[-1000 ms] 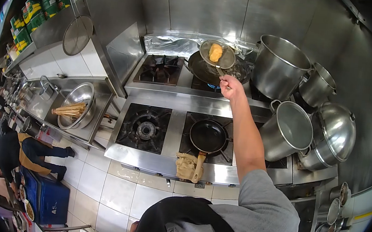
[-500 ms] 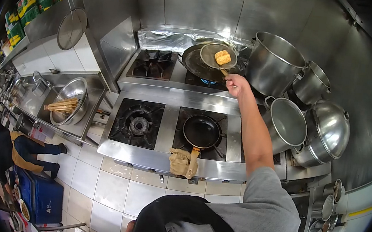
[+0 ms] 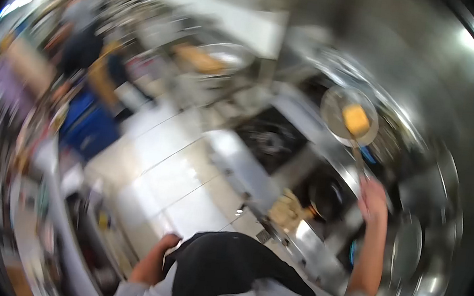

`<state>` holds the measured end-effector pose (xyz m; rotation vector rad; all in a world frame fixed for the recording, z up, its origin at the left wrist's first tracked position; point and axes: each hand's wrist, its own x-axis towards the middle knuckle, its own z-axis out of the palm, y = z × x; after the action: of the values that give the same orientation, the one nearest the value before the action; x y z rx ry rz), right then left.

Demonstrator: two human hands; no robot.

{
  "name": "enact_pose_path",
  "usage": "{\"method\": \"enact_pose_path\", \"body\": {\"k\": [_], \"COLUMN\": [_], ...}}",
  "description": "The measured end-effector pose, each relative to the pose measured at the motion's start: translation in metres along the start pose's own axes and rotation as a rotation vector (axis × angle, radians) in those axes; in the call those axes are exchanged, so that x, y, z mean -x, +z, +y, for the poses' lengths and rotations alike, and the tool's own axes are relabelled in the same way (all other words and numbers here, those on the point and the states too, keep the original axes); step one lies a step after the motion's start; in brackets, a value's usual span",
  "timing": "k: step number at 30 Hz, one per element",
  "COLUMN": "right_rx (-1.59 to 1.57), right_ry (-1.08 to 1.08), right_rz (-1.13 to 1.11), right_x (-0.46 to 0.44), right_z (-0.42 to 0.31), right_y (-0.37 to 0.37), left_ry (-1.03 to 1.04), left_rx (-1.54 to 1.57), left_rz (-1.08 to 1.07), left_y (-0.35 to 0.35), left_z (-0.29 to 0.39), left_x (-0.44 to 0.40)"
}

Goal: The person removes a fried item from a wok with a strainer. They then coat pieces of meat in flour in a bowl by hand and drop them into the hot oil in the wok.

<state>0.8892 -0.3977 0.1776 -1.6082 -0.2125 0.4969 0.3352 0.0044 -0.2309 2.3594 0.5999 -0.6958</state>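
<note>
Strainer (image 3: 331,115), yellow food (image 3: 356,120) toward its near edge, sticks out ahead of the right hand (image 3: 372,198) gripping its long handle (image 3: 357,156); the left hand (image 3: 169,241) is far off, grip unclear.

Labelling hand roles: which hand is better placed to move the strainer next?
Right, probably: the right hand grips the strainer, which carries the yellow food. The left hand is beside the apron, well away.

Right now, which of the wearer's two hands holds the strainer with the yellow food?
The right hand: it grips the strainer by its handle, while the left hand is well away, near the wearer's side.
</note>
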Motion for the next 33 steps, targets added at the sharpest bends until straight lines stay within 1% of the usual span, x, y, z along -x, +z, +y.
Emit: {"method": "enact_pose_path", "body": {"k": [1, 2, 3, 4, 5, 6, 7, 8, 9, 10, 11, 13, 14, 16, 17, 18, 20, 22, 23, 24, 25, 26, 28, 30, 31, 32, 33], "right_rx": [-0.014, -0.029, -0.034, -0.043, -0.049, -0.015, 0.005, 0.034, 0.054, 0.105, 0.159, 0.360, 0.427, 0.533, 0.555, 0.575, 0.621, 0.632, 0.586, 0.540, 0.583, 0.625, 0.533, 0.464, 0.461, 0.494, 0.529], "right_ry": [0.081, 0.145, 0.204, 0.236, 0.268, 0.324, 0.369, 0.440, 0.509, 0.542, 0.571, 0.557, 0.542, 0.465, 0.448, 0.433, 0.430, 0.397, 0.400, 0.404, 0.339, 0.276, 0.139, 0.048, 0.050, -0.122, -0.293], "right_rz": [-0.052, -0.121, -0.199, -0.300, -0.402, -0.621, -0.716, -0.859, -0.990, -1.125, -1.253, -1.419, -1.514, -1.707, -1.791, -1.872, -1.978, -2.111, -2.167, -2.219, -2.220, -2.216, -2.237, -2.221, -2.204, -2.220, -2.228], "right_x": [0.015, 0.025, 0.032, 0.048, 0.062, 0.047, 0.076, 0.086, 0.090, 0.094, 0.102, 0.153, 0.177, 0.228, 0.257, 0.289, 0.360, 0.428, 0.460, 0.491, 0.523, 0.553, 0.602, 0.637, 0.647, 0.654, 0.661], "right_z": [0.006, 0.014, 0.022, 0.023, 0.023, 0.045, 0.025, 0.025, 0.025, 0.032, 0.035, 0.018, 0.018, 0.021, 0.023, 0.024, 0.021, 0.025, 0.034, 0.040, 0.037, 0.035, 0.075, 0.094, 0.099, 0.105, 0.111], "right_y": [0.020, 0.039, 0.054, 0.090, 0.125, 0.133, 0.176, 0.205, 0.231, 0.259, 0.287, 0.354, 0.387, 0.444, 0.473, 0.501, 0.545, 0.582, 0.598, 0.609, 0.616, 0.620, 0.639, 0.646, 0.646, 0.645, 0.644], "left_ry": [-0.312, -0.364, -0.357, -0.349, -0.407, -0.444, -0.522, -0.590, -0.659, -0.709, -0.749, -0.853, -0.919, -0.995, -0.983, -0.968, -1.013, -0.985, -1.053, -0.968, -0.986, -0.972, -0.922, -0.876, -0.855, -0.885, -0.866], "left_rx": [0.316, 0.389, 0.411, 0.450, 0.503, 0.559, 0.647, 0.749, 0.815, 0.855, 0.897, 0.939, 0.949, 1.055, 1.003, 0.948, 0.965, 0.992, 1.180, 1.143, 1.202, 1.227, 1.155, 1.075, 1.034, 1.125, 0.961], "left_rz": [0.106, 0.160, 0.233, 0.318, 0.371, 0.421, 0.490, 0.472, 0.538, 0.531, 0.522, 0.566, 0.580, 0.511, 0.500, 0.484, 0.447, 0.358, 0.379, 0.372, 0.405, 0.492, 0.578, 0.592, 0.599, 0.624, 0.605], "left_y": [0.008, 0.015, 0.011, 0.026, 0.029, 0.034, 0.034, 0.042, 0.055, 0.075, 0.097, 0.151, 0.173, 0.204, 0.222, 0.256, 0.309, 0.306, 0.351, 0.329, 0.326, 0.362, 0.394, 0.397, 0.400, 0.402, 0.401], "left_z": [0.005, 0.004, 0.016, 0.010, 0.014, 0.017, 0.028, 0.034, 0.042, 0.041, 0.041, 0.053, 0.056, 0.083, 0.093, 0.098, 0.112, 0.147, 0.141, 0.165, 0.179, 0.177, 0.178, 0.181, 0.181, 0.180, 0.176], "left_x": [0.011, 0.020, 0.044, 0.053, 0.069, 0.086, 0.109, 0.129, 0.147, 0.164, 0.177, 0.207, 0.222, 0.259, 0.273, 0.275, 0.280, 0.310, 0.295, 0.317, 0.326, 0.315, 0.311, 0.317, 0.319, 0.320, 0.324]}}
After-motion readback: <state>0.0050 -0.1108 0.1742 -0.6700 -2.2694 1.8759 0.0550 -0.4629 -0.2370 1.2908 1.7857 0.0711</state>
